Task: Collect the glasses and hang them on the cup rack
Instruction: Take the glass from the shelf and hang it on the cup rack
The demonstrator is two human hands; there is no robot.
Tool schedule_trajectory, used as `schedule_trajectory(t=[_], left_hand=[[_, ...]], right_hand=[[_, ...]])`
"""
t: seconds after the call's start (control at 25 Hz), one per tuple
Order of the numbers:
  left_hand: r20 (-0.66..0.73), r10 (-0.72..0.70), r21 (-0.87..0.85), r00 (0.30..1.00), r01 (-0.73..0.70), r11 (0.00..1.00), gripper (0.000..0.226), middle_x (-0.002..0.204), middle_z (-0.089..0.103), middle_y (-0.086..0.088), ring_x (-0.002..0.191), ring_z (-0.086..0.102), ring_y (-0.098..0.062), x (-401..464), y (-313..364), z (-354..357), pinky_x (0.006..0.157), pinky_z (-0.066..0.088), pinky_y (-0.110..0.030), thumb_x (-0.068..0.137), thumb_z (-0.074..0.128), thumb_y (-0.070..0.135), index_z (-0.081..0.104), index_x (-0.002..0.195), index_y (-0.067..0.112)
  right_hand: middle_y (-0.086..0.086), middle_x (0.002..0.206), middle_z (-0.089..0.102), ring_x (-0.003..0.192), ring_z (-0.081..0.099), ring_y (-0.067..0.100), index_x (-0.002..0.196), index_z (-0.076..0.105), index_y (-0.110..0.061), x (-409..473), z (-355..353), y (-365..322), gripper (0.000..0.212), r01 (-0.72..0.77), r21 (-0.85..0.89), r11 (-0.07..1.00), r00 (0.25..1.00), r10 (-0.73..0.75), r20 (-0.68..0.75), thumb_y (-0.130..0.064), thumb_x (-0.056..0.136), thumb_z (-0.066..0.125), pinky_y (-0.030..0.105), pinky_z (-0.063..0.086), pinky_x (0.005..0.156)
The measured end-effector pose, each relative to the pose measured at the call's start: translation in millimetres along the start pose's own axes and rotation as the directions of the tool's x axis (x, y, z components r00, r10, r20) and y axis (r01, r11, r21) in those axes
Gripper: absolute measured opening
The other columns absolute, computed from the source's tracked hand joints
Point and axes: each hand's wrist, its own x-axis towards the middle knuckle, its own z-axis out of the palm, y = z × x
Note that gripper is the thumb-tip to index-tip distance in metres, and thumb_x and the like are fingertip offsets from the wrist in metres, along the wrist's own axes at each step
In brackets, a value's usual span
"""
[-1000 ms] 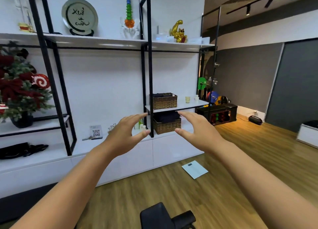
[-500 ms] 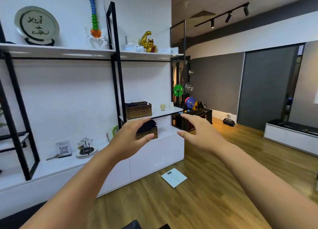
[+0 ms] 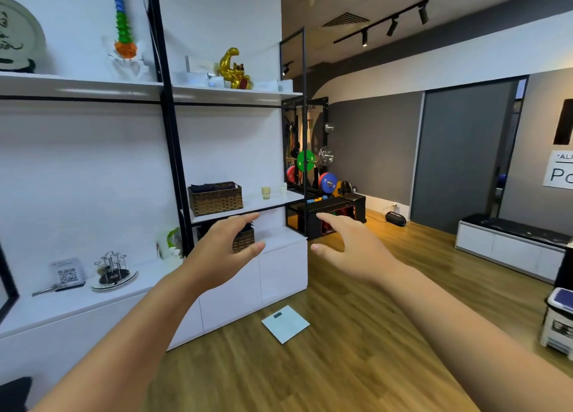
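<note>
A metal cup rack [image 3: 112, 269] with bare pegs stands on a round tray on the low white counter at the left. Two small glasses sit on the middle shelf at the right: a yellowish glass [image 3: 265, 192] and a clear glass [image 3: 283, 189] near the shelf's end. My left hand [image 3: 221, 252] and my right hand [image 3: 350, 245] are stretched out in front of me, fingers apart, holding nothing. Both hands hover in the air below the glasses' shelf, well short of it.
A wicker basket [image 3: 215, 198] sits left of the glasses, a second basket [image 3: 245, 241] below it behind my left hand. A QR-code stand [image 3: 66, 273] is beside the rack. A white scale [image 3: 285, 323] lies on the wooden floor. Gym weights [image 3: 327, 183] and a low bench [image 3: 508, 241] are to the right.
The view has swung to the right and moved closer to the shelf; the plant has left the frame. The cup rack has come into view. Both hands stay open and outstretched.
</note>
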Motion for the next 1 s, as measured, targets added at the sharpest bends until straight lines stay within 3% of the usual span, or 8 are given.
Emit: schedule_trajectory(t=[0.4, 0.68, 1.0], left_hand=[[0.052, 0.0, 0.009, 0.999, 0.0, 1.0, 0.065, 0.158, 0.047, 0.011, 0.146, 0.039, -0.011, 100.4, -15.5, 77.1, 0.118, 0.041, -0.045, 0.098, 0.066, 0.052, 0.04, 0.156, 0.04], [0.059, 0.039, 0.009, 0.997, -0.04, 0.999, 0.064, 0.159, 0.047, 0.01, 0.146, 0.04, -0.013, 230.9, -80.0, 129.9, 0.12, 0.038, -0.042, 0.098, 0.064, 0.051, 0.042, 0.157, 0.037], [0.101, 0.049, -0.023, 0.994, -0.047, 0.999, 0.06, 0.158, 0.045, 0.016, 0.146, 0.037, -0.007, 342.8, -144.2, 179.2, 0.115, 0.031, -0.029, 0.099, 0.064, 0.051, 0.042, 0.155, 0.043]], right_hand=[[-0.006, 0.166, 0.041, 0.151, 0.037, 0.019, 0.162, 0.033, -0.035, 69.6, 26.2, 82.5, 0.074, -0.057, 0.057, 0.997, 0.998, 0.057, 0.013, -0.056, 0.099, 0.064, 0.043, 0.038, 0.12], [-0.004, 0.164, 0.044, 0.15, 0.039, 0.02, 0.162, 0.035, -0.033, 188.5, 42.6, 153.2, 0.073, -0.097, 0.045, 0.994, 0.995, 0.097, -0.015, -0.055, 0.098, 0.064, 0.045, 0.04, 0.118], [-0.005, 0.163, 0.045, 0.149, 0.04, 0.019, 0.161, 0.037, -0.034, 308.8, 88.7, 223.5, 0.072, -0.113, 0.114, 0.987, 0.992, 0.119, -0.047, -0.055, 0.098, 0.065, 0.04, 0.038, 0.116]])
